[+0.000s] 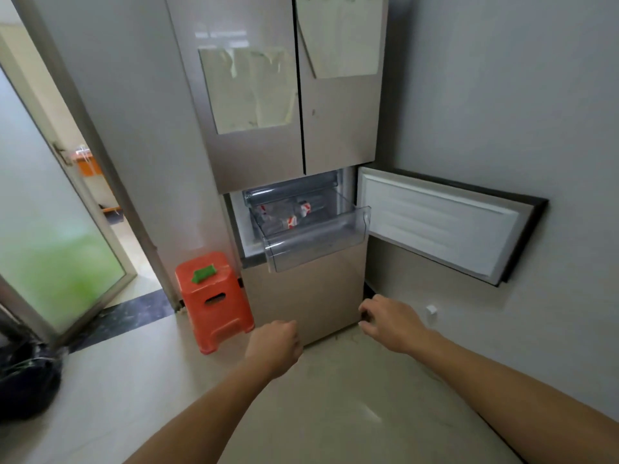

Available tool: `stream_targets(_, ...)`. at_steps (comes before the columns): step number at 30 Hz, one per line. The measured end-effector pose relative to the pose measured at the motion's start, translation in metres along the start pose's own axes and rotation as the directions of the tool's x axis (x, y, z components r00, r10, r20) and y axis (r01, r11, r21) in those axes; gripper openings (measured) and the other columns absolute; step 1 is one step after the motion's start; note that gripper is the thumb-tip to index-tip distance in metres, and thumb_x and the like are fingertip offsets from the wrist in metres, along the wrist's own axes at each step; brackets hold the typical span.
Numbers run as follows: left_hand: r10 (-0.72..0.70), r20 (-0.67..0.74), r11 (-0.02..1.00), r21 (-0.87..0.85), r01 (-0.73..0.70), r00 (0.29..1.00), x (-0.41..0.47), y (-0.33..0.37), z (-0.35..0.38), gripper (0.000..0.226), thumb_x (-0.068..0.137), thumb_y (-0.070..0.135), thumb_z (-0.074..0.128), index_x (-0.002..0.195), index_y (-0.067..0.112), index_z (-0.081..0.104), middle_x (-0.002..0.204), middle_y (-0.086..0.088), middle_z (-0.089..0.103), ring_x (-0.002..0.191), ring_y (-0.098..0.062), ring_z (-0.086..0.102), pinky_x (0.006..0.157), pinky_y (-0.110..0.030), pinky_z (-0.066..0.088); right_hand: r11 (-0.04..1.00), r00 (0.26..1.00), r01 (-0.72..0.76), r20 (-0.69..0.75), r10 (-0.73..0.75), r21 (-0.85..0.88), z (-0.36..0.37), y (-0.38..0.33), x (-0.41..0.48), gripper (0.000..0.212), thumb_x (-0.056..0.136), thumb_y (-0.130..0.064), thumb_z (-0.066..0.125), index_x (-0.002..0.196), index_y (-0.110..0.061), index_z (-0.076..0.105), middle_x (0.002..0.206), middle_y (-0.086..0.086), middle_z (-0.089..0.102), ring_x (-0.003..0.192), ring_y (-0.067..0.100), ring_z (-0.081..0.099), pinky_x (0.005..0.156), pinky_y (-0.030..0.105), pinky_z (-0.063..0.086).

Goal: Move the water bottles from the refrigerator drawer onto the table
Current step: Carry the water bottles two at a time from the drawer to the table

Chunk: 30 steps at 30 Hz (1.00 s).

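Two empty hands: we see the right hand (390, 321) with fingers (367, 309) loosely curled and apart, the left hand (276, 343) likewise. Water bottles (288, 214) lie in the open clear drawer (318, 249), well beyond both hands. We judge them full, heavyish, maybe slick, so grip mid-body.

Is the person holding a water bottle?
No, the left hand and the right hand hold nothing, and the bottles lie in the open drawer.
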<state>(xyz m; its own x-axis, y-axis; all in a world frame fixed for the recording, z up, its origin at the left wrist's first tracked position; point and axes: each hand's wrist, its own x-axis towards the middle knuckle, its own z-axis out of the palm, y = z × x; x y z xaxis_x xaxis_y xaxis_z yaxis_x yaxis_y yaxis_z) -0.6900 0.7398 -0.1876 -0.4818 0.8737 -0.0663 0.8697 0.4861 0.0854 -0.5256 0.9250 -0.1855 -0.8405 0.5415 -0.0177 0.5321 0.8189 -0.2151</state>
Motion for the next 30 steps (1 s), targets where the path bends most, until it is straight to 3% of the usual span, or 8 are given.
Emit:
stream_targets(8, 0.031, 0.021, 0.999, -0.022, -0.031, 0.999, 0.127, -0.028, 0.0, 0.025, 0.089, 0.036, 0.045, 0.098, 0.017, 0.057, 0.102, -0.009, 0.067, 0.093, -0.032, 0.063, 0.073, -0.036, 0.049, 0.998, 0.999, -0.039, 0.028, 0.038, 0.04, -0.003, 0.045, 0.115, 0.038, 0.093, -0.044, 0.052, 0.125, -0.025, 0.054, 0.118, -0.002, 0.056, 0.101, 0.018, 0.057, 0.081, 0.031, 0.046)
stream_targets(16, -0.122, -0.008, 0.993, 0.002, 0.122, 0.993, 0.263, -0.06, -0.004, 0.024, 0.09, 0.035, 0.047, 0.099, 0.017, 0.058, 0.106, -0.009, 0.065, 0.097, -0.031, 0.062, 0.075, -0.036, 0.046, 0.989, 0.994, 0.106, -0.012, -0.105, 0.107, -0.009, 0.076, 0.282, 0.04, 0.093, -0.042, 0.055, 0.128, -0.024, 0.053, 0.122, -0.004, 0.056, 0.108, 0.015, 0.056, 0.085, 0.028, 0.044)
stream_targets(20, -0.199, -0.034, 0.98, -0.004, 0.199, 0.979, 0.323, -0.073, -0.013, 0.024, 0.091, 0.037, 0.047, 0.102, 0.019, 0.058, 0.111, -0.007, 0.066, 0.101, -0.029, 0.062, 0.077, -0.036, 0.046, 0.972, 0.986, 0.168, -0.044, -0.163, 0.165, -0.016, 0.087, 0.37, 0.032, 0.092, -0.036, 0.059, 0.12, -0.021, 0.058, 0.113, -0.002, 0.062, 0.093, 0.009, 0.056, 0.076, 0.023, 0.042)
stream_targets(22, -0.255, -0.061, 0.967, -0.036, 0.253, 0.965, 0.342, -0.081, -0.014, 0.025, 0.091, 0.037, 0.047, 0.102, 0.019, 0.06, 0.111, -0.006, 0.066, 0.101, -0.029, 0.062, 0.078, -0.036, 0.047, 0.97, 0.985, 0.171, -0.04, -0.167, 0.17, -0.017, 0.087, 0.413, 0.031, 0.091, -0.035, 0.059, 0.119, -0.021, 0.059, 0.108, -0.001, 0.064, 0.091, 0.013, 0.059, 0.077, 0.028, 0.049)
stream_targets(26, -0.329, -0.085, 0.942, -0.107, 0.319, 0.941, 0.363, -0.098, -0.008, 0.024, 0.089, 0.038, 0.048, 0.095, 0.019, 0.061, 0.102, -0.005, 0.067, 0.093, -0.027, 0.065, 0.076, -0.035, 0.052, 0.97, 0.987, 0.148, 0.035, -0.157, 0.191, -0.001, 0.078, 0.486, 0.037, 0.09, -0.036, 0.06, 0.122, -0.019, 0.059, 0.103, 0.001, 0.066, 0.091, 0.017, 0.062, 0.08, 0.038, 0.054)
stream_targets(30, -0.37, -0.147, 0.926, -0.141, 0.351, 0.917, 0.387, -0.123, -0.005, 0.022, 0.089, 0.039, 0.048, 0.093, 0.02, 0.06, 0.097, -0.001, 0.067, 0.085, -0.024, 0.066, 0.074, -0.038, 0.055, 0.967, 0.983, 0.073, 0.147, -0.111, 0.246, 0.028, 0.062, 0.547, 0.043, 0.087, -0.038, 0.062, 0.125, -0.018, 0.058, 0.117, 0.009, 0.065, 0.105, 0.029, 0.061, 0.085, 0.038, 0.051)
